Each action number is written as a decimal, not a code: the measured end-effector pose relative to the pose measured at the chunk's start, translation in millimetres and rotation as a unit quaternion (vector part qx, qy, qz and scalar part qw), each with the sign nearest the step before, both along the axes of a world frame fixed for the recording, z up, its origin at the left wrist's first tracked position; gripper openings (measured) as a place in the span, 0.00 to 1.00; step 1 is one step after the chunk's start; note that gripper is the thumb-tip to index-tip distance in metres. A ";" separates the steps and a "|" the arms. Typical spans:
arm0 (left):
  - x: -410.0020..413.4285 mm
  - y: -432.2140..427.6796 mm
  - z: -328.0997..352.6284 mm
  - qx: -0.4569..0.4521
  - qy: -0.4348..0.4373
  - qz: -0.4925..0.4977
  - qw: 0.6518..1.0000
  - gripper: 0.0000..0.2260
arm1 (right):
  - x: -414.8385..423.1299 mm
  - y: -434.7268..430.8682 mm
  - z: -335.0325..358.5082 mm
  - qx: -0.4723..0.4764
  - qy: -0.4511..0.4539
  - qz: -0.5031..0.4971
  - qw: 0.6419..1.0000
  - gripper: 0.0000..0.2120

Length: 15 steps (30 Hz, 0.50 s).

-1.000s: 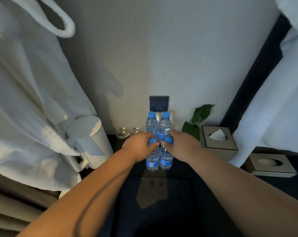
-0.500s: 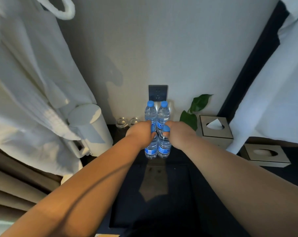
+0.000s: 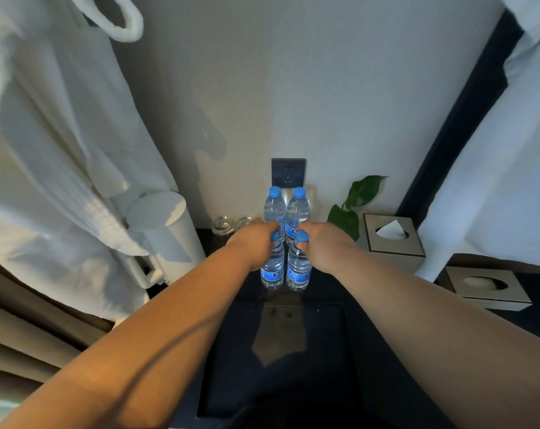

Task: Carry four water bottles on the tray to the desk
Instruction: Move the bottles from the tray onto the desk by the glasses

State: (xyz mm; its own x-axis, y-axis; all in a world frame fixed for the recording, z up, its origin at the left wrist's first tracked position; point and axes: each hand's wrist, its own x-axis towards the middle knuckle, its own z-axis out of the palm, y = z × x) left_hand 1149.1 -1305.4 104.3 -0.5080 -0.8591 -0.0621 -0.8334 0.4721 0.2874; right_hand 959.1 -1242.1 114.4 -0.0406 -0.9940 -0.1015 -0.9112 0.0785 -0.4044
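Note:
Several clear water bottles with blue caps stand upright in two rows on a dark desk [image 3: 339, 292] against the wall. My left hand [image 3: 254, 243] grips the neck of the near left bottle [image 3: 272, 270]. My right hand [image 3: 324, 246] grips the neck of the near right bottle [image 3: 299, 272]. Behind them stand the far left bottle [image 3: 274, 209] and the far right bottle [image 3: 298, 212], untouched. A dark rectangular tray [image 3: 219, 366] lies on the desk in front of the bottles, nothing visible on it.
A white kettle [image 3: 166, 233] stands left of the bottles, with two glasses [image 3: 228, 226] beside it. A white robe [image 3: 52, 150] hangs at the left. A plant [image 3: 352, 209] and two tissue boxes [image 3: 392, 239] sit on the right. A wall socket [image 3: 288, 172] is behind.
Both hands have settled around the necks of the two near bottles. The view has shifted a little; the bottles stay standing on the desk.

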 end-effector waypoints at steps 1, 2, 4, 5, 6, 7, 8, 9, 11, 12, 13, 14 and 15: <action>-0.2 0.2 0.1 0.001 0.005 0.001 1.000 0.15 | -0.1 -0.7 0.7 0.001 0.001 -0.001 1.000 0.20; -0.6 0.4 0.4 0.001 0.012 0.006 1.000 0.15 | -0.2 -1.4 1.8 0.002 0.001 -0.005 1.000 0.19; -1.9 1.4 3.3 -0.007 0.027 0.031 0.999 0.15 | -0.6 -2.8 4.6 0.004 -0.001 -0.015 1.000 0.19; -2.8 1.9 5.0 -0.014 0.029 0.049 0.998 0.14 | -1.0 -3.6 6.1 0.006 0.001 -0.019 1.000 0.19; -3.7 1.9 6.2 -0.021 0.023 0.064 0.997 0.13 | -1.2 -4.7 7.5 0.008 0.007 -0.022 1.000 0.19; -4.7 2.0 6.7 -0.024 0.014 0.075 0.997 0.12 | -1.2 -5.6 8.4 0.010 0.015 -0.022 1.000 0.18; -5.5 2.3 6.9 -0.024 0.007 0.082 0.996 0.12 | -1.0 -6.2 8.8 0.013 0.020 -0.022 0.999 0.18; -6.5 2.3 7.1 -0.025 0.003 0.084 0.996 0.12 | -0.7 -6.5 8.5 0.014 0.022 -0.023 0.999 0.18; -8.4 1.5 6.9 -0.021 0.003 0.076 0.997 0.09 | 0.2 -5.4 7.3 0.015 0.025 -0.018 0.999 0.19; -8.7 0.9 6.5 -0.016 0.007 0.069 0.997 0.09 | 0.5 -4.4 7.1 0.016 0.027 -0.012 0.999 0.19; -8.7 0.0 6.3 -0.012 0.010 0.061 0.998 0.10 | 0.5 -3.6 6.8 0.017 0.028 -0.005 0.999 0.19; -8.3 -0.7 6.3 -0.008 0.011 0.051 0.999 0.10 | 0.6 -3.2 6.4 0.018 0.029 0.004 0.999 0.18; -8.0 -1.2 6.2 -0.006 0.012 0.043 0.999 0.11 | 0.6 -3.1 6.2 0.019 0.031 0.011 0.999 0.16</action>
